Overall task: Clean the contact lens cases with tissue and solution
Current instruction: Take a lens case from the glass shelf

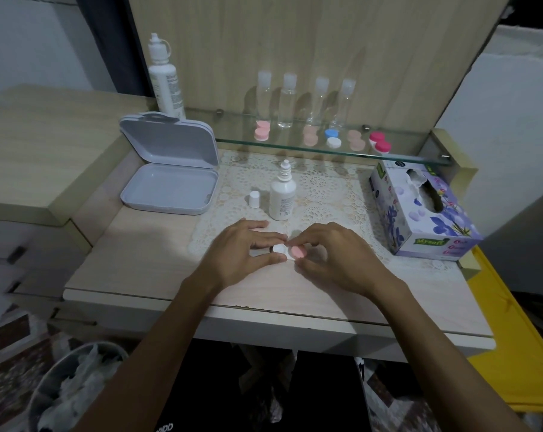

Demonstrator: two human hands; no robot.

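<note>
Just before the solution bottle (282,198), a lens case (287,251) is pinched by both hands, left hand (243,249) on the white side and right hand (329,254) on the pink cap (297,252), which seemingly is being unscrewed; wetting with solution is judged next.

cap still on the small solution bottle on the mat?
No. The small solution bottle stands with its nozzle bare, and its white cap stands apart on the mat to its left.

Near edge: both hands (295,254) on lens case (287,251)
Behind them: solution bottle (282,196), cap (254,199) to its left
Left: open box (170,188)
Right: tissue box (419,210)
Shelf (232,141) behind: bottles, cases
</note>
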